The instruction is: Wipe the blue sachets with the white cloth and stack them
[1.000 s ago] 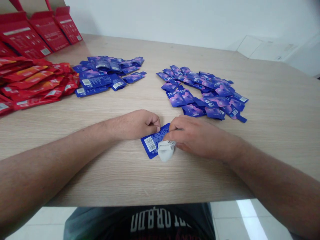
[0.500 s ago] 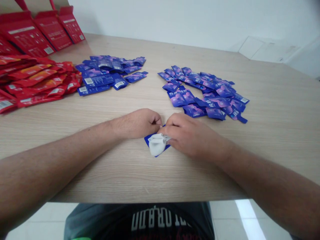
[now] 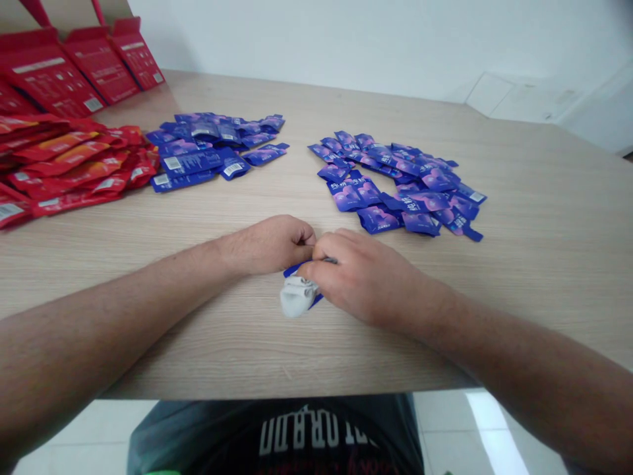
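In front of me on the table, a small blue packet [image 3: 293, 269] lies mostly hidden under my hands. My left hand [image 3: 281, 244] is closed, thumb and forefinger pinched at the packet's far edge. Close against it, my right hand [image 3: 353, 270] has its fingers curled round a small white translucent pouch [image 3: 297, 298], which hangs out below the thumb over the packet. A bit of grey shows between the right fingers; I cannot make out what it is.
Blue packets lie in one pile [image 3: 395, 178] at the right and another pile [image 3: 208, 148] at the left. Red packets [image 3: 69, 161] are heaped at the far left, before red open-flapped boxes [image 3: 93, 66]. The table [image 3: 277, 356] ends just before my body.
The right hand has shifted slightly left and nearer, its thumb now over the white pouch. The pouch has moved left and down, and less of the blue packet shows.
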`<state>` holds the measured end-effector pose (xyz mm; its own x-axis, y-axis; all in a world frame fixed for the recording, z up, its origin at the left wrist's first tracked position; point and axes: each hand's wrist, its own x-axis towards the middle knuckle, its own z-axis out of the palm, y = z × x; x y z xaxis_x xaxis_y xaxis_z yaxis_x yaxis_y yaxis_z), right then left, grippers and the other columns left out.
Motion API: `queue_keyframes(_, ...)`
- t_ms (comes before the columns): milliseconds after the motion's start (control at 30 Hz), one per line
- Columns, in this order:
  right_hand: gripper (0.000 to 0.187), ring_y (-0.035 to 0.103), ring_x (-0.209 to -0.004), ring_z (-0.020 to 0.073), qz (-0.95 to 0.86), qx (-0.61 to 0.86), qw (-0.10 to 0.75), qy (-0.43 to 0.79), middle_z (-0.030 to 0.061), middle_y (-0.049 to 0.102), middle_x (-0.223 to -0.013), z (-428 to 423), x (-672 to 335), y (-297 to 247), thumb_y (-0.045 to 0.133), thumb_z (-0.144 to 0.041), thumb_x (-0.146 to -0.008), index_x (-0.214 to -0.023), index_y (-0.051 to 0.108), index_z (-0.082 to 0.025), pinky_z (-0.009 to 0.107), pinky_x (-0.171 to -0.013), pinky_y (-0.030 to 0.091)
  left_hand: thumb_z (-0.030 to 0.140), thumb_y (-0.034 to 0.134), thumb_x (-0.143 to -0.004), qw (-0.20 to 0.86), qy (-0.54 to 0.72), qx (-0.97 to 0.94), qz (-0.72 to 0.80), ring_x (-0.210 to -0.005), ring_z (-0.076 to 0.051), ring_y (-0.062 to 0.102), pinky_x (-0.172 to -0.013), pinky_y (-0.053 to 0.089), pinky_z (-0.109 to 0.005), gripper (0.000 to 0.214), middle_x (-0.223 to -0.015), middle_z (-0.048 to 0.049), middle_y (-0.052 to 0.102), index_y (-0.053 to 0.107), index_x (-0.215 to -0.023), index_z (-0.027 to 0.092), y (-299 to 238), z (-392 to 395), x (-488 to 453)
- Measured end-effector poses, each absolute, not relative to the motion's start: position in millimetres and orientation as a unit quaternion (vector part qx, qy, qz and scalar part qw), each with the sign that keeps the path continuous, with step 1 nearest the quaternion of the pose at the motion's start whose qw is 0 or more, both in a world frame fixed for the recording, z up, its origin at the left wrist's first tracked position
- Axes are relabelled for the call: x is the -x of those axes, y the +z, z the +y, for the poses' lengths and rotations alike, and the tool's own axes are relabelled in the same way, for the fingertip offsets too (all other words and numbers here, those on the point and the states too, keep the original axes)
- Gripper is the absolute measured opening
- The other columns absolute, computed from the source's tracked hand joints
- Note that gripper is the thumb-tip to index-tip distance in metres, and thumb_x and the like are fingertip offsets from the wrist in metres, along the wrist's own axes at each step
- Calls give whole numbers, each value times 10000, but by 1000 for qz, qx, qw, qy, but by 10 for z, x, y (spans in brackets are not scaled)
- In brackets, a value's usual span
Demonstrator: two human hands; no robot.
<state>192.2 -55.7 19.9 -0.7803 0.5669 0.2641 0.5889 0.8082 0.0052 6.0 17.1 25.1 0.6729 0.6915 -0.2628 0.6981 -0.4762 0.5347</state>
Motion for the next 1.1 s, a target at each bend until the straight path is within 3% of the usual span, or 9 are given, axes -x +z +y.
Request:
queue_keyframes(467, 241, 509, -939, 225, -938, 310, 152, -29, 87, 591, -989, -581, -1886, 190, 457, -253, -1004, -1051, 690, -208, 361, -796, 402, 288, 516, -786, 327, -7, -858, 396, -686, -129, 584, -589, 367, -215, 207, -722, 21, 691, 688, -823, 181, 229, 189, -49)
queue_keyframes(600, 240, 539, -948, 217, -966, 243, 88, 18, 71, 607, -996, -578, -2018, 245, 478, -225, -996, -1102, 692, -252, 362, -835, 422, 276, 487, -811, 314, -10, -864, 393, -644, -114, 566, -588, 369, -218, 206, -696, 34, 666, 674, -823, 192, 215, 182, -42)
queue_keyframes(700, 200, 562, -940, 208, -958, 273, 56, 59, 67, 611, -998, -448, -2221, 269, 577, -155, -917, -1060, 702, -217, 344, -858, 448, 316, 479, -847, 319, -18, -863, 391, -623, -113, 565, -572, 365, -221, 221, -692, 38, 660, 669, -851, 205, 209, 180, -33)
queue_keyframes(833, 239, 556, -1001, 227, -928, 348, 120, 56, 85, 597, -1035, -283, -2372, 236, 596, -158, -894, -1113, 685, -191, 369, -913, 451, 288, 484, -842, 321, -26, -863, 390, -632, -111, 574, -579, 372, -217, 207, -709, 41, 667, 673, -874, 213, 218, 184, -20)
queue_keyframes(1100, 235, 551, -1011, 229, -915, 377, 126, 62, 85, 589, -1014, -219, -2384, 188, 575, -181, -919, -1135, 669, -185, 375, -929, 449, 314, 493, -855, 327, -34, -868, 373, -598, -106, 546, -547, 348, -214, 205, -680, 41, 635, 669, -861, 211, 248, 175, -5)
